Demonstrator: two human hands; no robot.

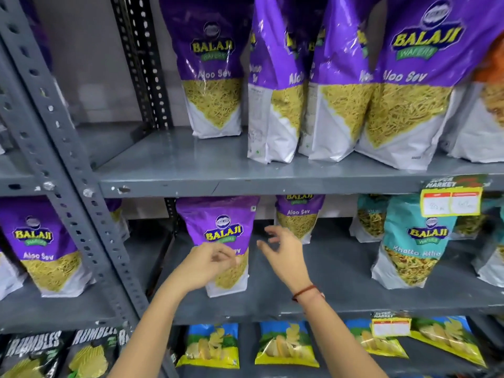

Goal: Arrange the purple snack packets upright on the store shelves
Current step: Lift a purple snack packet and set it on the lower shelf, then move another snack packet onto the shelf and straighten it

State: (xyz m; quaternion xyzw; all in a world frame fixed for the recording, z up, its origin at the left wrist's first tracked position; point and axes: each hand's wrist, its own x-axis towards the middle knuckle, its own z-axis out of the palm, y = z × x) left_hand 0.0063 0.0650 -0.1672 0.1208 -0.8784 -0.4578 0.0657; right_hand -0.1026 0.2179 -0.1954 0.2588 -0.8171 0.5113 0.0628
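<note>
Two bare hands before an upright purple packet (218, 230), left hand (203, 264) fingers curled together just touching its front, right hand (283, 253) fingers spread apart beside it, empty.

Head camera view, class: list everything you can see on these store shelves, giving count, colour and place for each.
Aloo Sev packets: at least nine visible, purple and white, upright on top and middle shelves and the left bay.
Khatta Mitha packets: several, teal, middle shelf right; exact count unclear.
Orange packet: one, partly cut off, top shelf far right.
Chip bags: four, blue and yellow, bottom shelf.
Rumbles bags: about three, black, bottom left.
Price tags: two, yellow, on shelf edges.
Shelving rack: grey metal.
Left hand: fingers curled, in front of a middle-shelf packet.
Right hand: open, empty.
</note>
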